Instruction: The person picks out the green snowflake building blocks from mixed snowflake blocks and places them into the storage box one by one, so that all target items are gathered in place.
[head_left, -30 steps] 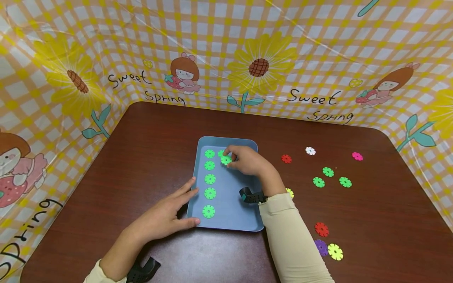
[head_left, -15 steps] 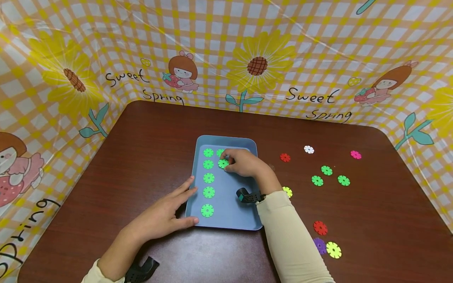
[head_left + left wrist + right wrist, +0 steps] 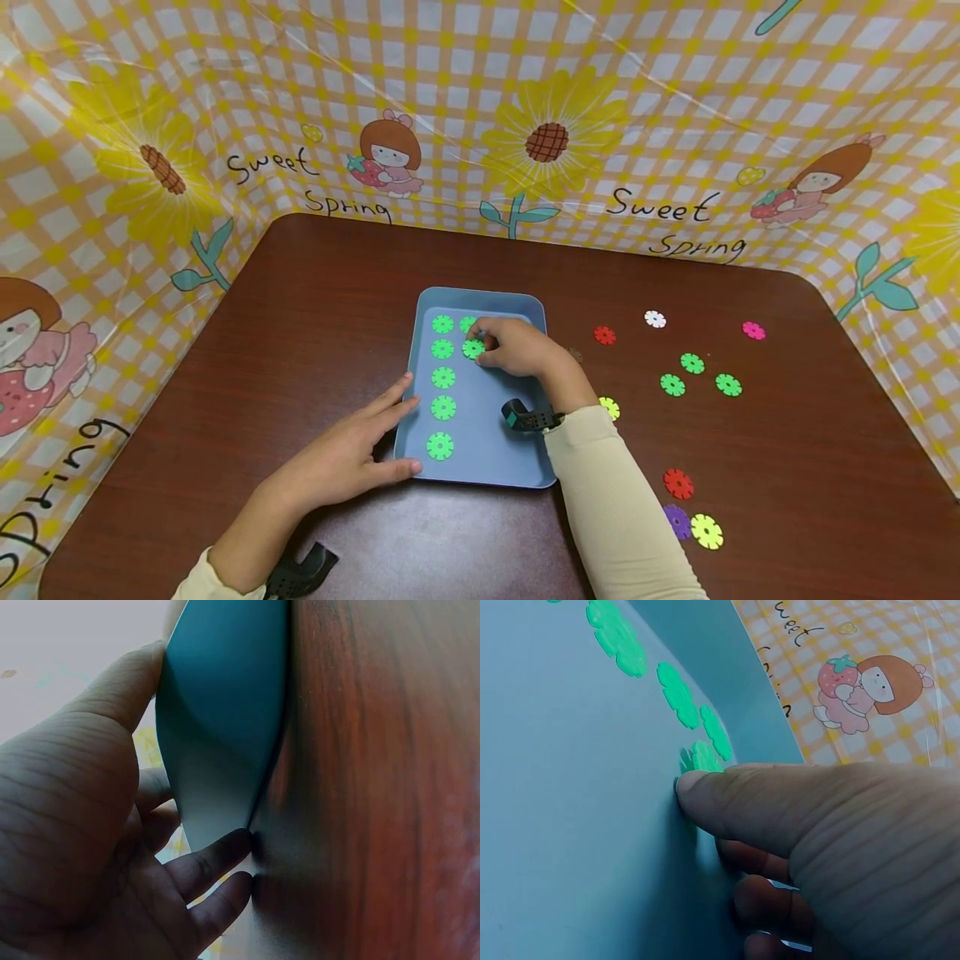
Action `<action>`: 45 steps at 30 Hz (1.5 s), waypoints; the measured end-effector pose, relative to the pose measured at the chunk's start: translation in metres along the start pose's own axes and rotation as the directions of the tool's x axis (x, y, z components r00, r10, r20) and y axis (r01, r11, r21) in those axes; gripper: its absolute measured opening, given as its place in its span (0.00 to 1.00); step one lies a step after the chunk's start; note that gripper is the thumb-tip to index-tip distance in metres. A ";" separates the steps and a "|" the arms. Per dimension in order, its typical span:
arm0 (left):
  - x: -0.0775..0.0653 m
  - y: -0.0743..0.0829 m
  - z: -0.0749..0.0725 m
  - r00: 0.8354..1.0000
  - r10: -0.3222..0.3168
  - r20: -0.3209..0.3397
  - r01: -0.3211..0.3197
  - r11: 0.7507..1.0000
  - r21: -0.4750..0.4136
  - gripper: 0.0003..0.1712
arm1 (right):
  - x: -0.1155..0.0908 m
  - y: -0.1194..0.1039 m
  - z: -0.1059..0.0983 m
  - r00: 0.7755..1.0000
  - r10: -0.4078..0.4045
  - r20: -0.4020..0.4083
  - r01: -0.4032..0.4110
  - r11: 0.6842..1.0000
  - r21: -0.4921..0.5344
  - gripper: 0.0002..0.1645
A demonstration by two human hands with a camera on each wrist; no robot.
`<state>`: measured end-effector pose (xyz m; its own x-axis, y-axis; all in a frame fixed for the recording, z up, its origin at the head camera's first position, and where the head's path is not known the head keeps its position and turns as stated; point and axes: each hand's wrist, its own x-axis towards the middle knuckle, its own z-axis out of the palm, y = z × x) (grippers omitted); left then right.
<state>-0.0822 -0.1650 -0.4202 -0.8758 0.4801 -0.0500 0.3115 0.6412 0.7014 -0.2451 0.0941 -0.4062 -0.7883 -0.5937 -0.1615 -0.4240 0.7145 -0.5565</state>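
A shallow blue-grey tray [image 3: 491,446] lies on the table. My left hand [image 3: 337,460] rests at its left side with fingers extended, thumb near the front corner; the left wrist view has the thumb on the tray's rim [image 3: 217,712] and fingertips at the table. Inside the tray, my right hand [image 3: 517,346] pinches a green notched plastic disc [image 3: 473,348] between thumb and fingers, close to the tray floor. Behind it, another green disc [image 3: 467,324] is partly covered by the fingers. A column of several green discs [image 3: 443,377] runs down the tray's left side.
On the brown table [image 3: 322,308], to the right, lie three green discs [image 3: 692,362], a white one [image 3: 655,319], a pink one [image 3: 753,331], red ones [image 3: 604,335], yellow ones [image 3: 707,531] and a purple one [image 3: 677,522]. A checked cloth [image 3: 450,75] rises behind and beside the table.
My right hand has shifted the pinched green disc slightly toward me, from overlapping the disc behind it to just in front of it. My left hand stays at the tray.
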 end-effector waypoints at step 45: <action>-0.001 -0.001 0.001 1.000 -0.004 -0.002 0.004 1.000 -0.004 0.50 | -0.005 -0.003 -0.006 1.000 0.012 0.010 -0.012 1.000 -0.001 0.20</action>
<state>-0.0813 -0.1659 -0.4213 -0.8781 0.4758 -0.0513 0.3060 0.6406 0.7042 -0.2429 0.0971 -0.3988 -0.7889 -0.5889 -0.1757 -0.4153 0.7216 -0.5539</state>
